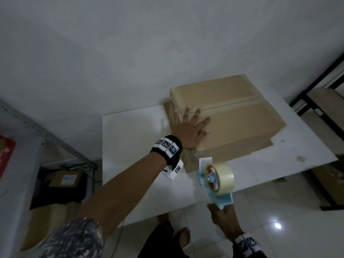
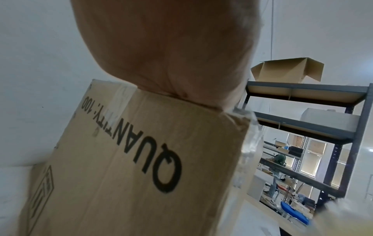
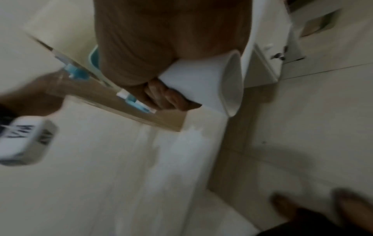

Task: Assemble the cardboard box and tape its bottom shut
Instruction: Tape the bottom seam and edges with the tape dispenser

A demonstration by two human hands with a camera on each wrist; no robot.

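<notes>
- Two hands are busy at one white table [image 1: 134, 183], the biggest thing here, and the cardboard box [image 1: 232, 116] sits on its far right part, close to the wall.
- Box next: it lies with its flaps folded shut on top, and a line of clear tape seems to run along the middle seam [image 1: 229, 104].
- I think the taping step is in hand, maybe near its end, since tape also shows on the near box edge in the left wrist view.
- Left hand [image 1: 189, 127] lies flat on the box top with fingers spread, pressing it down and holding nothing.
- Tape gun [image 1: 214, 180], blue with a clear roll, hangs just in front of the box's near side, off the table.
- Right hand [image 1: 223, 218] is wrapped tight round the tape gun's handle.
- Next move, I guess: cut the tape free or lay one more strip, and rub it flat while the box is held in place.
- Hard to see: the right wrist view is blurry, the far end of the seam is dim, and I cannot tell if tape joins the gun to the box.
</notes>
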